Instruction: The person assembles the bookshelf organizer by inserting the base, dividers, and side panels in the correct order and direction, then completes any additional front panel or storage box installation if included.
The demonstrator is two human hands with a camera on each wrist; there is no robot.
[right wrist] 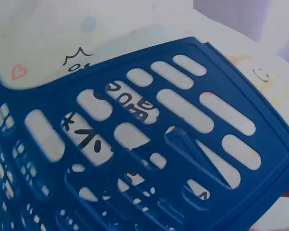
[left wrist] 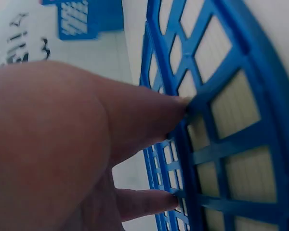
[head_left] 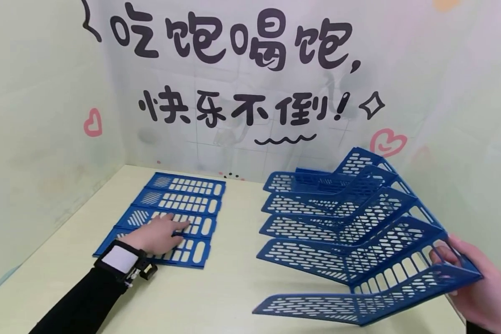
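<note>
My left hand [head_left: 156, 235] rests on a row of flat blue plastic lattice panels [head_left: 171, 210] on the left of the table. In the left wrist view, fingertips of the left hand [left wrist: 53, 144] touch the grid of a panel [left wrist: 202, 96]. On the right stands a blue perforated desk file rack [head_left: 375, 218], its several dividers fanned out and tilted. My right hand [head_left: 486, 283] grips the rack's near right end, thumb and fingers around its edge. A slotted divider of the rack [right wrist: 216, 139] fills most of the right wrist view and hides nearly all of that hand.
Behind the rack, part of another blue piece [head_left: 306, 171] shows near the back wall. A pale wall sheet [head_left: 234, 79] with black lettering and pink hearts encloses the back and sides. Pale tabletop [head_left: 238, 241] lies between panels and rack.
</note>
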